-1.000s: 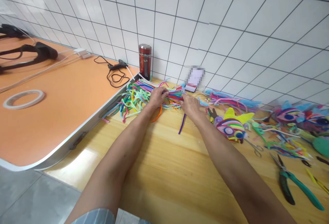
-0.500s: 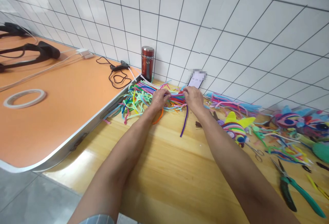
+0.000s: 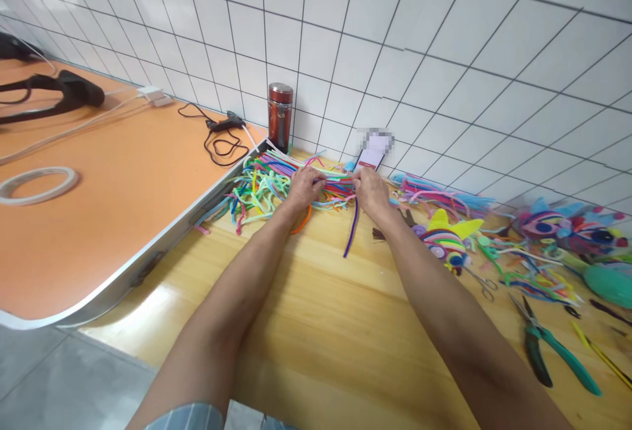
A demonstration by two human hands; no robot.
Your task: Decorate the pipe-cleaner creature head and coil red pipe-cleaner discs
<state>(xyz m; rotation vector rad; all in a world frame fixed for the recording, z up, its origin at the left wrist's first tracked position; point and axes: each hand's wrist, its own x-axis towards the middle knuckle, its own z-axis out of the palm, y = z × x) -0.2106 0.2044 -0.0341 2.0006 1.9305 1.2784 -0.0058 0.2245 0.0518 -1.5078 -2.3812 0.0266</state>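
A thick heap of many-coloured pipe cleaners (image 3: 271, 186) lies against the wall side of the wooden table. My left hand (image 3: 305, 188) rests on the heap with its fingers curled around some of the strands. Close to its right, my right hand (image 3: 371, 189) has its thumb and fingers closed at the right ends of the same bunch. The strands stretch between both hands, and the fingertips are partly hidden among them. A purple pipe cleaner (image 3: 351, 229) hangs forward onto the wood below my right hand. An orange one (image 3: 302, 220) curves out beside my left wrist.
Behind the heap stand a red flask (image 3: 280, 117) and a phone (image 3: 371, 153). Rightward lie a second bundle of pipe cleaners (image 3: 439, 196), a striped fish (image 3: 447, 242), scissors (image 3: 484, 284) and teal-handled pliers (image 3: 555, 348). A tape roll (image 3: 39, 185) lies on the orange table.
The view has shifted slightly. Both hands stay at nearly the same spot on the pipe cleaners, with only small finger movements. The phone's screen shows something different.
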